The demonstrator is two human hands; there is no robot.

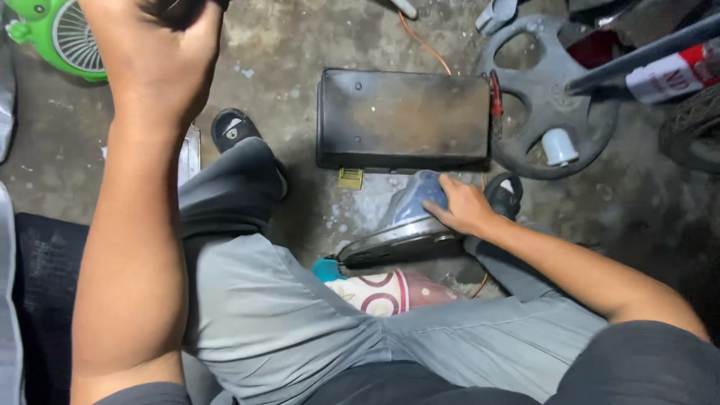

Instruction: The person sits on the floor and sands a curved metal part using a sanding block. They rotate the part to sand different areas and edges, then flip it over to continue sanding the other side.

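My right hand [463,205] rests on a blue clothes iron [405,225] that lies on its side on the concrete floor between my legs, fingers on its blue upper body. The iron's metal soleplate edge faces me. My left hand [161,52] is raised close to the camera at the top left, fingers closed around a dark object that is mostly cut off by the frame's top edge. A black rectangular case [403,120] lies flat just beyond the iron.
A grey wheel-shaped plastic part [551,97] with a small white cap lies right of the case. A green fan [60,34] sits at the top left. An orange wire [424,43] trails behind the case. A patterned cloth [382,291] lies by my knees.
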